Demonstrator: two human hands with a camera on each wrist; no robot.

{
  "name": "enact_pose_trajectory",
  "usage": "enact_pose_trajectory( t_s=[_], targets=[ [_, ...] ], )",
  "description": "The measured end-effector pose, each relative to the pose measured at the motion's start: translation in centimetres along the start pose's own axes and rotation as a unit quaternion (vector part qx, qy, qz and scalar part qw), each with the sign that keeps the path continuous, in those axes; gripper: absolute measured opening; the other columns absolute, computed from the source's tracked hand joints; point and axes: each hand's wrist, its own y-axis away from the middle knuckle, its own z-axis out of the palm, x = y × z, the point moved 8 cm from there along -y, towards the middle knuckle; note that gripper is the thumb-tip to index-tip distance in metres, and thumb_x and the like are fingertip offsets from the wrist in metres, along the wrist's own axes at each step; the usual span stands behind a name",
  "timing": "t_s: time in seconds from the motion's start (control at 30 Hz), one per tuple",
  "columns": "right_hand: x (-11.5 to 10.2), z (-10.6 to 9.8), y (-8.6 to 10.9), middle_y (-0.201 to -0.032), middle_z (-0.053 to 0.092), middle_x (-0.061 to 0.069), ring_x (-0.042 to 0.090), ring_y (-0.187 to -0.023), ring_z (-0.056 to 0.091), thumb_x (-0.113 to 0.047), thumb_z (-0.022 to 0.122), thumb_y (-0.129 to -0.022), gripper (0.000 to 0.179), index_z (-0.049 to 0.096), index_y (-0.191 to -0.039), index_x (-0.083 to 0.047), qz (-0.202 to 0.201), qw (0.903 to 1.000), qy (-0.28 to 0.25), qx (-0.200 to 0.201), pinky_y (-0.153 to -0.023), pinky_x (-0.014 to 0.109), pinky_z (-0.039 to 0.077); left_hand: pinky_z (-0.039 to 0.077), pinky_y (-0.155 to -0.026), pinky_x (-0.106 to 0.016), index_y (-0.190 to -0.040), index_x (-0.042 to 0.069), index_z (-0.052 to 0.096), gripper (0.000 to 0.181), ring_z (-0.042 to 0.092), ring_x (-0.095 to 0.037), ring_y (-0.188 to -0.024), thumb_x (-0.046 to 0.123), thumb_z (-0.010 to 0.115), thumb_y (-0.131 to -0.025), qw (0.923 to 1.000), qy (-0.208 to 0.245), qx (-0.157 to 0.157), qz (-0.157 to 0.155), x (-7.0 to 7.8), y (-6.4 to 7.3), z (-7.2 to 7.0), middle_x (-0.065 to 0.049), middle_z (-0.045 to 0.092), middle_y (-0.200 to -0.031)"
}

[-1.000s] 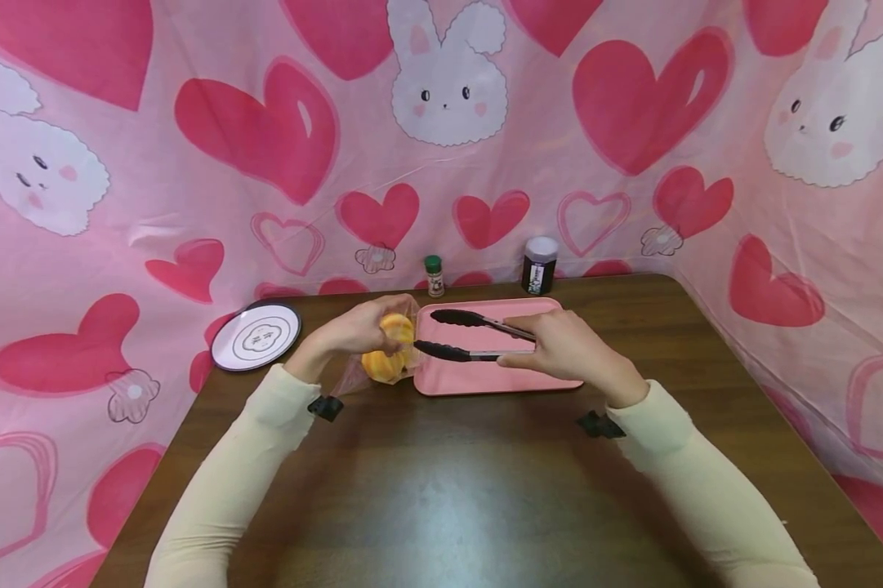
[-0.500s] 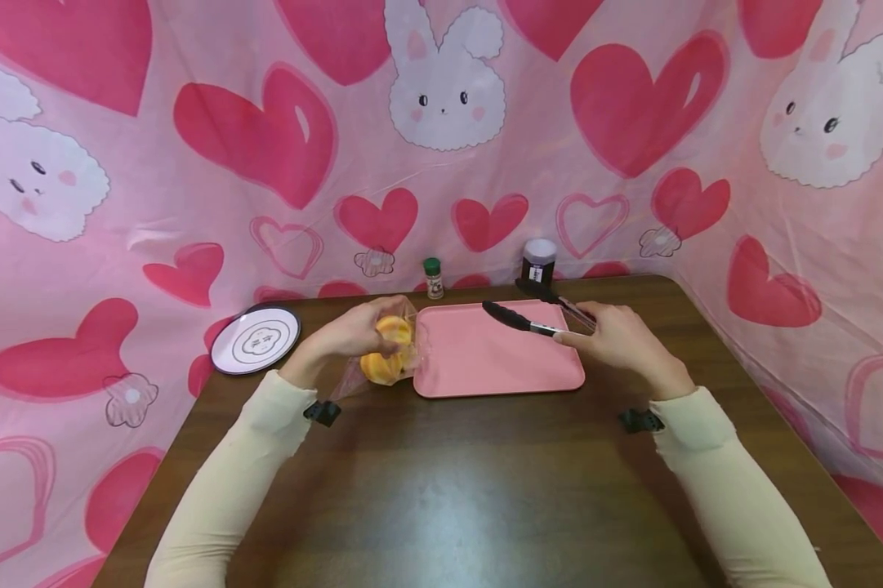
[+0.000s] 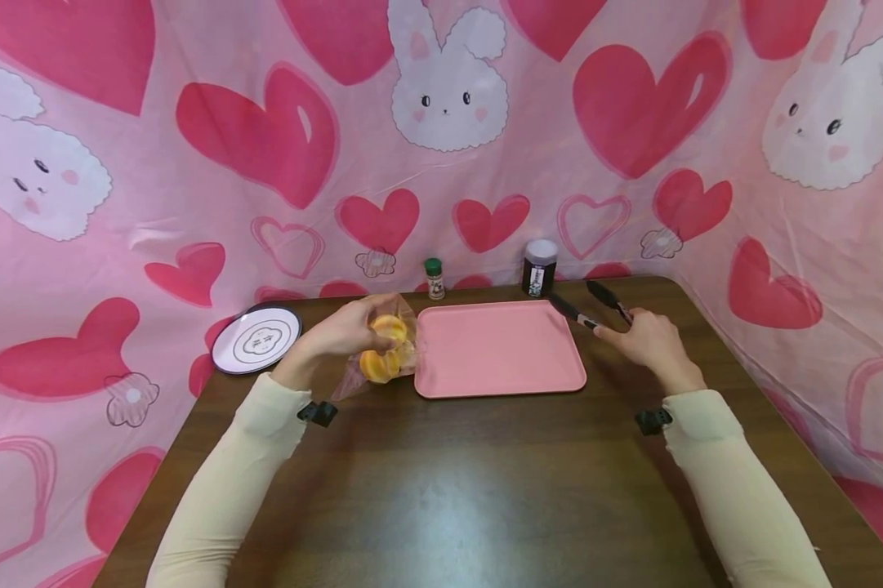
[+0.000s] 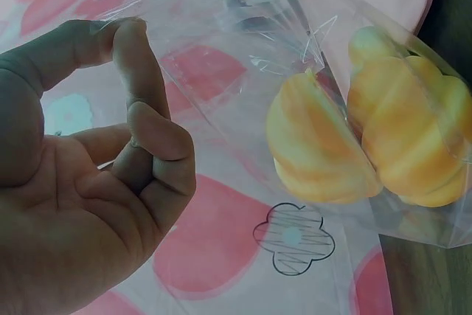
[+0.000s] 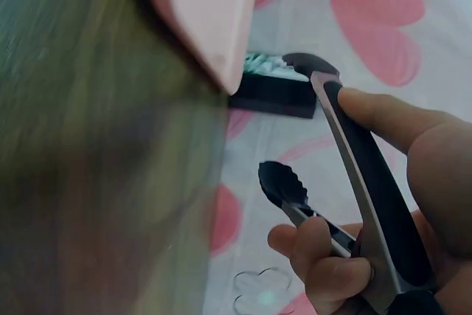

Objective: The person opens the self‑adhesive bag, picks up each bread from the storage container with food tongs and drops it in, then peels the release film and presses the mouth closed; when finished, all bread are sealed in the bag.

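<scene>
My left hand (image 3: 341, 331) pinches the edge of a clear plastic bag (image 4: 221, 5) between thumb and finger. Inside the bag lie yellow-orange bread rolls (image 4: 413, 130), striped and ridged. In the head view the bag hangs at the left end of the pink tray (image 3: 500, 351). My right hand (image 3: 654, 347) grips a pair of kitchen tongs (image 5: 361, 167) by its black and silver handles. The tongs' black scalloped tips are spread apart with nothing between them, beyond the tray's right edge. Part of the rolls is hidden by my left hand in the head view.
Behind the tray stand a small green-capped shaker (image 3: 434, 278) and a dark jar with a white lid (image 3: 540, 268). A white plate with a dark rim (image 3: 228, 351) lies at the table's left edge. A heart-patterned cloth (image 3: 632, 106) encloses the brown table (image 3: 441, 482).
My right hand has carried the tongs rightward, from beside the bag, across the tray and past its right edge. The left hand and bag have stayed almost in place.
</scene>
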Motion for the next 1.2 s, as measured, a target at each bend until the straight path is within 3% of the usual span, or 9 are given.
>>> enact_pose_trajectory(
  t_s=[0.3,0.5,0.6,0.73,0.9,1.0,1.2],
  targets=[
    [2.6,1.0,-0.2,-0.118,0.055,0.046,0.063,-0.105,0.054,-0.063,0.056,-0.092,0.088,0.049,-0.126,0.018,0.042,0.9987,0.017,-0.022,-0.088,0.07,0.046,0.053,-0.076,-0.029,-0.155,0.01,0.034,0.083,0.058,-0.029,-0.099,0.013,0.076,-0.084,0.9998,0.001,0.018,-0.003,-0.2,0.6,-0.5,-0.015,0.05,-0.147],
    [4.0,2.2,0.0,-0.118,0.052,0.048,0.064,-0.104,0.053,-0.061,0.055,-0.092,0.09,0.047,-0.124,0.023,0.06,0.9971,0.023,-0.041,-0.087,0.07,0.047,0.052,-0.095,-0.041,-0.155,0.007,0.034,0.081,0.053,-0.033,-0.115,0.012,0.075,-0.085,0.9994,0.012,0.031,-0.002,-0.3,1.1,-1.1,-0.017,0.046,-0.15],
    [4.4,2.6,0.0,-0.12,0.052,0.047,0.064,-0.105,0.053,-0.059,0.058,-0.091,0.089,0.046,-0.126,0.022,0.056,0.9971,0.025,-0.045,-0.087,0.071,0.046,0.046,-0.107,-0.049,-0.155,0.007,0.034,0.081,0.05,-0.033,-0.123,0.014,0.075,-0.086,0.9988,0.009,0.048,-0.004,-0.4,1.5,-1.6,-0.019,0.045,-0.152],
    [4.5,2.8,0.1,-0.114,0.057,0.044,0.059,-0.098,0.057,-0.053,0.065,-0.088,0.08,0.053,-0.118,0.02,0.044,0.9973,0.035,-0.046,-0.082,0.067,0.049,0.043,-0.11,-0.052,-0.155,0.006,0.033,0.082,0.05,-0.033,-0.124,0.016,0.075,-0.086,0.9967,-0.003,0.079,-0.017,-0.4,2.2,-2.5,-0.022,0.045,-0.151],
    [5.1,3.4,0.2,-0.103,0.063,0.035,0.044,-0.084,0.06,-0.055,0.066,-0.086,0.073,0.06,-0.109,0.014,0.059,0.993,0.057,-0.085,-0.065,0.053,0.051,0.045,-0.104,-0.049,-0.157,0.008,0.029,0.083,0.057,-0.034,-0.112,0.018,0.074,-0.088,0.9942,0.003,0.1,-0.04,-0.2,3.1,-3.4,-0.023,0.035,-0.157],
    [5.2,3.7,0.4,-0.099,0.063,0.032,0.041,-0.081,0.059,-0.055,0.065,-0.086,0.072,0.062,-0.107,0.013,0.066,0.9912,0.059,-0.098,-0.061,0.047,0.05,0.049,-0.093,-0.038,-0.158,0.01,0.026,0.084,0.058,-0.03,-0.105,0.019,0.073,-0.089,0.993,0.019,0.106,-0.048,0.1,3.4,-3.7,-0.021,0.036,-0.158],
    [5.2,3.7,0.4,-0.099,0.063,0.032,0.041,-0.081,0.059,-0.053,0.067,-0.086,0.068,0.062,-0.104,0.012,0.07,0.9909,0.059,-0.098,-0.062,0.047,0.049,0.045,-0.067,-0.026,-0.16,0.016,0.023,0.086,0.065,-0.025,-0.088,0.021,0.072,-0.089,0.9897,0.064,0.113,-0.059,0.7,3.9,-4.0,-0.02,0.064,-0.122]
  ],
)
